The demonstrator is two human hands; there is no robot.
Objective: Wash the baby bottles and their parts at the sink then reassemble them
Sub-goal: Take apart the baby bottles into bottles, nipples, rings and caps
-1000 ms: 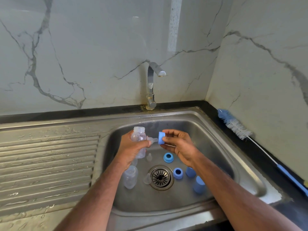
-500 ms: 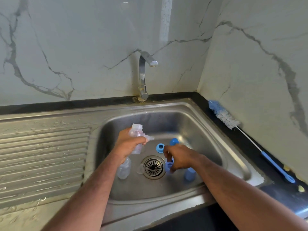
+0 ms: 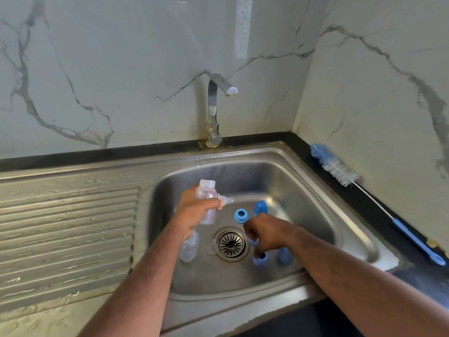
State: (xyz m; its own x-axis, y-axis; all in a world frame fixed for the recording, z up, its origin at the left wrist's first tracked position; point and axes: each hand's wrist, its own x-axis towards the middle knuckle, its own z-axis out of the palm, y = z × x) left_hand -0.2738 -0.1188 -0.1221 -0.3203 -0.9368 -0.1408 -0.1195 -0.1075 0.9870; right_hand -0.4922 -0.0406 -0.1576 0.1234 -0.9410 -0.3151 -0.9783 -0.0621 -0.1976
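From my remote station I note marble-veined wall panels [image 3: 121, 69] meeting in a corner behind a stainless steel sink [image 3: 315, 190], whose ribbed drainboard [image 3: 68, 227] on the left carries beads of water. A black countertop [image 3: 364, 203] borders the sink at the back and right. A chrome tap [image 3: 213, 110] stands at the back edge, its spout turned over the basin. A blue-and-white bottle brush [image 3: 340, 173] lies on the countertop to the right, bristles toward the corner, its blue handle toward me. My left hand [image 3: 194, 212] is over the basin, fingers curled round a clear baby bottle [image 3: 206, 193] held neck up and uncapped, with a clear teat [image 3: 226, 200] pinched against it and pointing right. My right hand [image 3: 264, 233] reaches down to the basin floor just right of the drain strainer [image 3: 230, 243], fingers curled downward at a blue screw ring [image 3: 260, 260]; whether they have closed on it I cannot tell. A second clear bottle [image 3: 189, 249] lies in the basin left of the drain, partly hidden by my left forearm. Another blue ring [image 3: 241, 216] rests beyond the drain, a blue cap [image 3: 260, 207] just beside it, and a further blue cap [image 3: 284, 255] sits near my right wrist. A small clear part [image 3: 211, 248], too faint to identify, touches the drain's left rim.
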